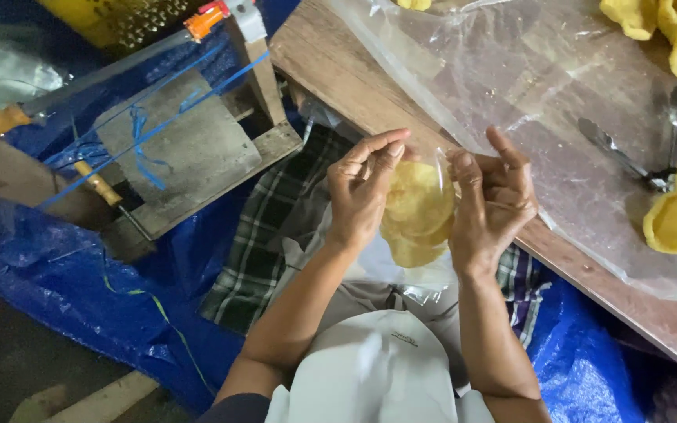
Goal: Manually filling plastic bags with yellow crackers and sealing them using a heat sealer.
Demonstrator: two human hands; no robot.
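Note:
A small clear plastic bag (417, 207) filled with several round yellow crackers hangs between both hands. My left hand (363, 188) pinches the bag's top on its left side, fingers curled over the rim. On the right side, my right hand (495, 200) grips the same top edge, fingers closed on the plastic. The bag sits just in front of the wooden table's (338, 66) near edge, above my lap and a checked cloth (264, 243).
A clear plastic sheet (542, 94) covers the table, with loose yellow crackers (671, 223) at the right and top right (667, 27) and metal tongs (644, 157) between them. A wooden sealing frame (190, 149) stands at the left on a blue tarp (64, 274).

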